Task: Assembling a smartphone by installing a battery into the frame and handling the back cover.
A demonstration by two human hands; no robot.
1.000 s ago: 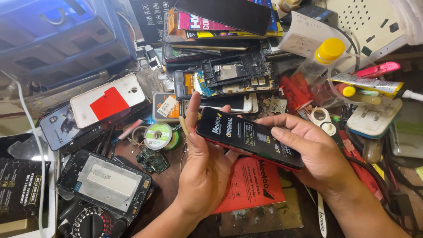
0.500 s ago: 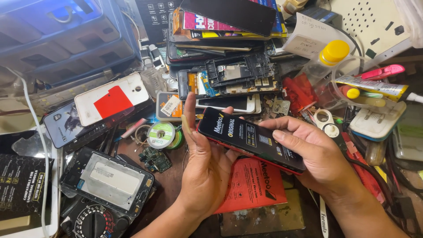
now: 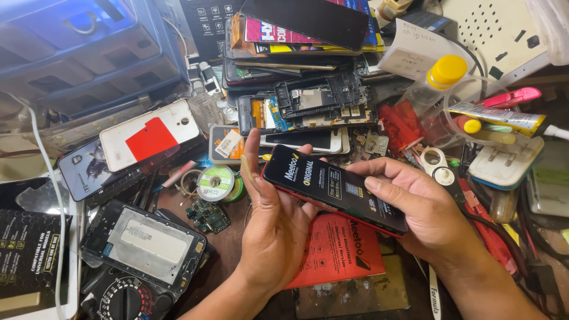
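Spread under everything, a brown, scuffed workbench (image 3: 231, 278), crowded nearly edge to edge. At top left, a blue translucent plastic drawer cabinet (image 3: 77, 53), glossy and boxy. At top centre, a leaning stack of flat phones and screens (image 3: 296, 53), with black glass on top and bare frames with exposed circuitry lower down. Lower left, an opened phone frame (image 3: 145, 243), rectangular, with a dull grey metal plate in the middle. Above it, a white phone back (image 3: 148, 136) with a red square sticker, smooth and round-cornered. In the middle of the view, raised above the bench between both hands and tilted down to the right, a slim phone (image 3: 335, 189) with a red rim and shiny black glass. Left hand (image 3: 275, 237) cupping the phone's near left end from below, forefinger straight up and free beside the corner, other fingertips curled behind the top edge. Right hand (image 3: 427, 219) wrapped around the right end, thumb flat on the glass, fingers closed underneath. Printed film covering the whole screen, flat, no corner lifted as far as visible; judged from that, cover not yet peeled, phone closed up and whole. Directly beneath, a red paper packet (image 3: 338, 255), matte and creased. Right of the stack, a clear bottle with a yellow cap (image 3: 444, 74). Left of the hands, a round solder spool (image 3: 215, 184) and, just below it, a small green circuit board (image 3: 207, 216), knobbly with parts.
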